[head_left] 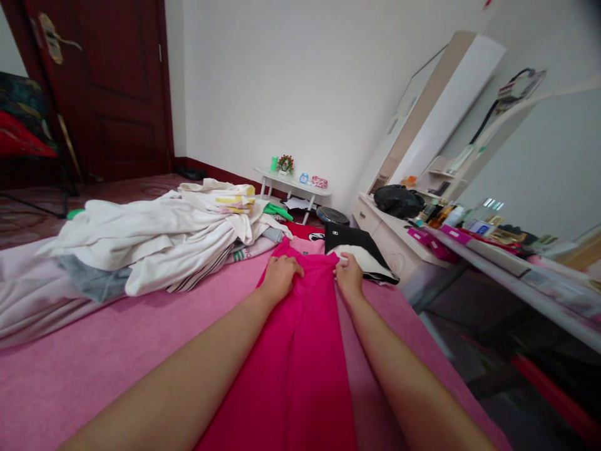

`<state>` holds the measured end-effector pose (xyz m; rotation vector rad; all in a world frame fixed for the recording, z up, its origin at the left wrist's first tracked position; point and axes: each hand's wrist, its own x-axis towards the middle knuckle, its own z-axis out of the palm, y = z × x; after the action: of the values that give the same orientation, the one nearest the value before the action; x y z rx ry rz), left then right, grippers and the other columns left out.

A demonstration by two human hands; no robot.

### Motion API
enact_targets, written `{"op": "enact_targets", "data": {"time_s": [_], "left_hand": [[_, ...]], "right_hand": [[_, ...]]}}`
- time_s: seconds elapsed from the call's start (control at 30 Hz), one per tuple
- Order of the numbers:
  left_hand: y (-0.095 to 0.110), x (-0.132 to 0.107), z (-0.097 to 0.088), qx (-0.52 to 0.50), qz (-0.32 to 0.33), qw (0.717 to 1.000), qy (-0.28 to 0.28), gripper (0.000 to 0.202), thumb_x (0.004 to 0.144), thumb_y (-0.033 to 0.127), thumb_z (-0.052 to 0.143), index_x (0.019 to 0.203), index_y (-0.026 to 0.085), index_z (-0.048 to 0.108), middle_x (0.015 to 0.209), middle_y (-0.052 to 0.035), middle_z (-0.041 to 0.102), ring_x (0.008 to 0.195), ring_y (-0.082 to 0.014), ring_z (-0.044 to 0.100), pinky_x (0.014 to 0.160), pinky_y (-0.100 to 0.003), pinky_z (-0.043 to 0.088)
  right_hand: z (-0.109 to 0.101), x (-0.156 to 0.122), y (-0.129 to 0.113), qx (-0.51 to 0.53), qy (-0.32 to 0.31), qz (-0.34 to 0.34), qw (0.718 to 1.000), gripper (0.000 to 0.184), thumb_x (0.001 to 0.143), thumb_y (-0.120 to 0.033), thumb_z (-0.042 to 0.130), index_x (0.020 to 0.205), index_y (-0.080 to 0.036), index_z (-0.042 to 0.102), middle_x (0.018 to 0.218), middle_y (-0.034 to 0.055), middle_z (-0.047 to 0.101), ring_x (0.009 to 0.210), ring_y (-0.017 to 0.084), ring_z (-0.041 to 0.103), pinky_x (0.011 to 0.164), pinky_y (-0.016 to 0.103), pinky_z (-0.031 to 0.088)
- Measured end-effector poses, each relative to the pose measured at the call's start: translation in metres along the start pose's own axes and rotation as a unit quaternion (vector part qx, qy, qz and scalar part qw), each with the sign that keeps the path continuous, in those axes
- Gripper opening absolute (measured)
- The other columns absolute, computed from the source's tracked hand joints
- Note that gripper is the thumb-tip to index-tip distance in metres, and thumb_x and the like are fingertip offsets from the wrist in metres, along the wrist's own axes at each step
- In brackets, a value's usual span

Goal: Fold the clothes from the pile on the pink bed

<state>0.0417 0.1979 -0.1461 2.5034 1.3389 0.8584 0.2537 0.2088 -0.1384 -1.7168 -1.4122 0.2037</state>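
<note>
I hold bright pink trousers [312, 332] by the waist, left hand [282, 277] and right hand [348, 275] gripping opposite sides, beside heaped white clothes [150, 228].

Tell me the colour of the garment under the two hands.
The garment is vivid hot pink, seen best in the head view.

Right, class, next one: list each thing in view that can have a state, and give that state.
Bright pink garment: stretched out lengthwise, held at its far end
Left hand: gripping the left far corner
Right hand: pinching the right far corner
White clothes: loosely heaped
Black garment: lying folded
Drawer: shut
Green cup: upright
Dark red door: cannot tell if fully shut
</note>
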Motion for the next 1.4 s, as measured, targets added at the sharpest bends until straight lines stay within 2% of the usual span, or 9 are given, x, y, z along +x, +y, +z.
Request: {"op": "enact_targets", "data": {"time_s": [0.23, 0.47, 0.6, 0.8, 0.9, 1.0, 1.13, 1.3, 1.4], "left_hand": [[-0.006, 0.002, 0.007, -0.032, -0.028, 0.999, 0.003, 0.04, 0.068, 0.0, 0.046, 0.084, 0.024, 0.073, 0.098, -0.0056, 0.067, 0.098, -0.0263, 0.053, 0.089, -0.042, 0.037], [-0.006, 0.001, 0.007, -0.056, -0.038, 0.998, 0.016, 0.04, 0.066, -0.002, 0.045, 0.079, 0.024, 0.073, 0.096, -0.0053, 0.067, 0.098, -0.0269, 0.054, 0.09, -0.042, 0.038], [-0.008, 0.003, 0.01, -0.073, -0.039, 0.997, 0.014, 0.041, 0.065, -0.002, 0.045, 0.081, 0.022, 0.074, 0.097, -0.0056, 0.068, 0.098, -0.0245, 0.055, 0.093, -0.038, 0.04], [-0.011, 0.005, 0.01, -0.129, -0.115, 0.984, 0.052, 0.032, 0.07, 0.005, 0.045, 0.077, 0.019, 0.073, 0.089, -0.0048, 0.071, 0.09, -0.0189, 0.061, 0.088, -0.028, 0.043], [-0.01, 0.005, 0.008, -0.141, -0.145, 0.977, 0.063, 0.026, 0.079, 0.018, 0.045, 0.071, 0.018, 0.07, 0.079, -0.0062, 0.07, 0.081, -0.0193, 0.062, 0.08, -0.028, 0.045], [-0.012, 0.005, 0.009, -0.149, -0.122, 0.978, 0.077, 0.022, 0.076, 0.032, 0.056, 0.064, 0.016, 0.064, 0.07, -0.0065, 0.066, 0.072, -0.0206, 0.06, 0.075, -0.031, 0.046], [-0.021, 0.005, 0.011, -0.192, -0.076, 0.973, 0.104, 0.008, 0.06, 0.011, 0.061, 0.067, 0.015, 0.061, 0.076, -0.005, 0.065, 0.077, -0.0202, 0.06, 0.079, -0.032, 0.047], [-0.03, 0.0, 0.01, -0.233, -0.108, 0.958, 0.128, 0.048, 0.058, -0.004, 0.047, 0.102, 0.01, 0.059, 0.109, -0.0101, 0.061, 0.106, -0.0222, 0.054, 0.098, -0.037, 0.04], [-0.034, -0.016, 0.007, -0.255, -0.109, 0.953, 0.117, 0.063, 0.057, -0.007, 0.045, 0.118, 0.009, 0.051, 0.125, -0.0124, 0.052, 0.116, -0.0216, 0.049, 0.101, -0.037, 0.039]], "right_hand": [[-0.009, 0.039, -0.003, -0.128, -0.064, -0.039, 0.989, 0.017, 0.065, -0.014, 0.052, 0.07, -0.017, 0.068, 0.059, 0.0019, 0.065, 0.062, 0.015, 0.06, 0.063, 0.022, 0.042], [-0.018, 0.056, -0.013, -0.206, -0.013, -0.025, 0.978, 0.026, 0.072, -0.016, 0.046, 0.081, -0.011, 0.07, 0.062, 0.0087, 0.067, 0.063, 0.018, 0.061, 0.063, 0.024, 0.04], [-0.021, 0.051, -0.012, -0.23, -0.034, -0.03, 0.972, 0.026, 0.074, -0.022, 0.051, 0.091, -0.014, 0.069, 0.072, 0.0069, 0.069, 0.068, 0.018, 0.061, 0.064, 0.025, 0.042], [-0.02, 0.021, -0.021, -0.272, -0.051, -0.054, 0.959, 0.04, 0.074, -0.017, 0.053, 0.113, -0.016, 0.059, 0.098, 0.0113, 0.067, 0.086, 0.024, 0.062, 0.076, 0.033, 0.044], [-0.012, -0.014, -0.029, -0.244, -0.06, -0.177, 0.952, 0.043, 0.082, -0.02, 0.045, 0.124, -0.018, 0.051, 0.119, 0.0111, 0.06, 0.106, 0.022, 0.056, 0.091, 0.033, 0.041], [0.001, -0.049, -0.027, -0.226, -0.173, -0.294, 0.912, 0.047, 0.089, -0.029, 0.037, 0.134, -0.017, 0.042, 0.137, 0.0098, 0.047, 0.127, 0.021, 0.04, 0.105, 0.037, 0.03], [0.011, -0.072, -0.019, -0.267, -0.25, -0.254, 0.895, 0.052, 0.095, -0.038, 0.023, 0.144, -0.02, 0.028, 0.15, 0.007, 0.026, 0.139, 0.021, 0.02, 0.111, 0.044, 0.02], [0.004, -0.08, -0.024, -0.277, -0.234, -0.18, 0.914, 0.058, 0.095, -0.047, 0.021, 0.146, -0.022, 0.018, 0.153, 0.0076, 0.016, 0.141, 0.023, 0.012, 0.111, 0.047, 0.018], [-0.008, -0.097, -0.025, -0.252, -0.235, -0.16, 0.925, 0.061, 0.094, -0.047, 0.022, 0.147, -0.018, 0.016, 0.153, 0.0105, 0.015, 0.141, 0.025, 0.011, 0.111, 0.049, 0.019]]}}
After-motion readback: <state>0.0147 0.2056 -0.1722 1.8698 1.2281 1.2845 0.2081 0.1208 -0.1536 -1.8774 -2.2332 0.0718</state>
